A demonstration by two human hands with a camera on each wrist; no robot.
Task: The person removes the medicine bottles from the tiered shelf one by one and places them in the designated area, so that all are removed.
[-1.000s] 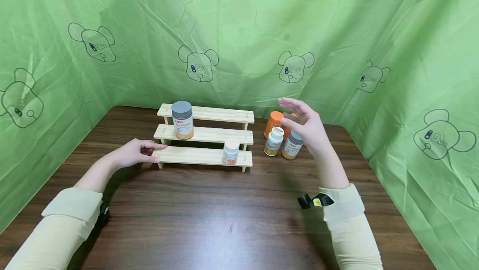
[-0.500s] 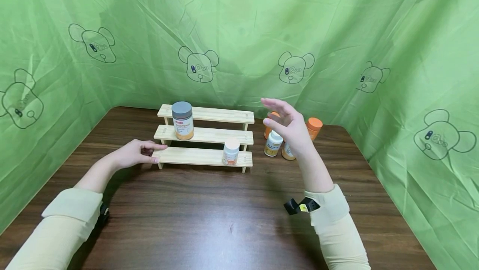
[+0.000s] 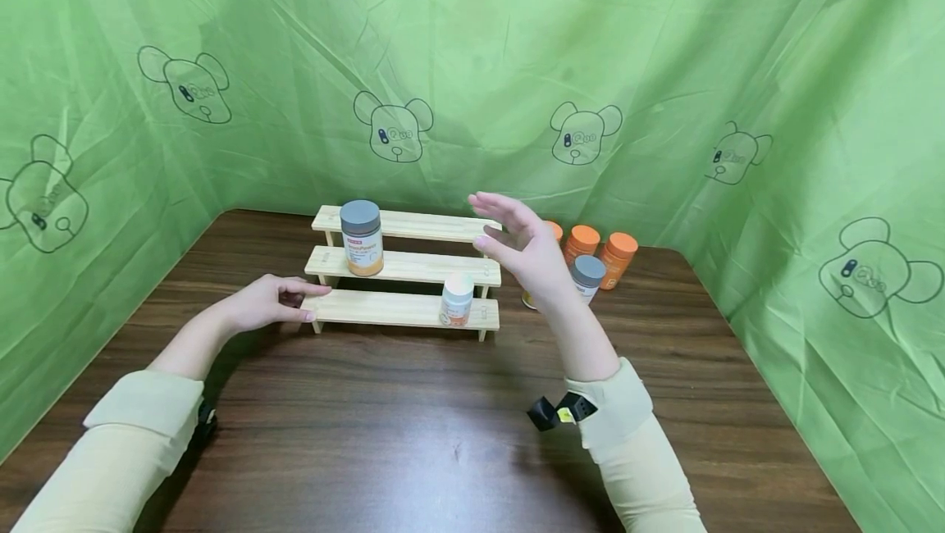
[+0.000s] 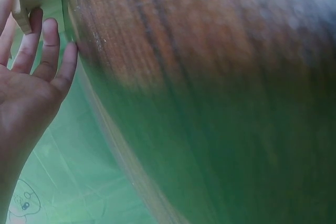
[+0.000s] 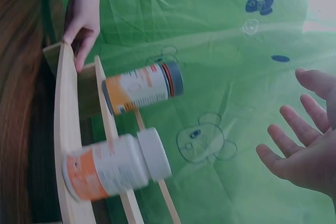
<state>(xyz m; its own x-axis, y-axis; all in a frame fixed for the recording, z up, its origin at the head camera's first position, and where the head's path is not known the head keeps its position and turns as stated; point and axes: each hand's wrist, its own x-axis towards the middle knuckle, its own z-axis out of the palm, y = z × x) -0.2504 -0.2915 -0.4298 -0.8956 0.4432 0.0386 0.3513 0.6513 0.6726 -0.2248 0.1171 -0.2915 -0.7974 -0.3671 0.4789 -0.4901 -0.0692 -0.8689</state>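
Observation:
A three-tier wooden display rack point(image 3: 384, 303) stands on the table. My left hand point(image 3: 269, 302) holds the left end of its lowest board between thumb and fingers. In the left wrist view, fingers point(image 4: 50, 51) spread by the board's end. A large grey-capped bottle point(image 3: 362, 239) stands at the middle tier's left. Near the lowest board's right end stands a small white bottle point(image 3: 457, 301). My right hand point(image 3: 527, 250) is raised beside the rack's right end, fingers parted and holding nothing. In the right wrist view that hand point(image 5: 310, 140) is apart from both bottles.
Right of the rack, orange-capped bottles point(image 3: 618, 261) and a smaller grey-capped bottle point(image 3: 588, 277) stand on the brown table point(image 3: 384, 435). Another bottle is mostly hidden behind my right hand. A green curtain point(image 3: 487, 41) surrounds the table on its back and sides.
My right hand has moved left from above the loose bottles toward the rack, uncovering the orange-capped ones. My left hand and the rack have stayed put.

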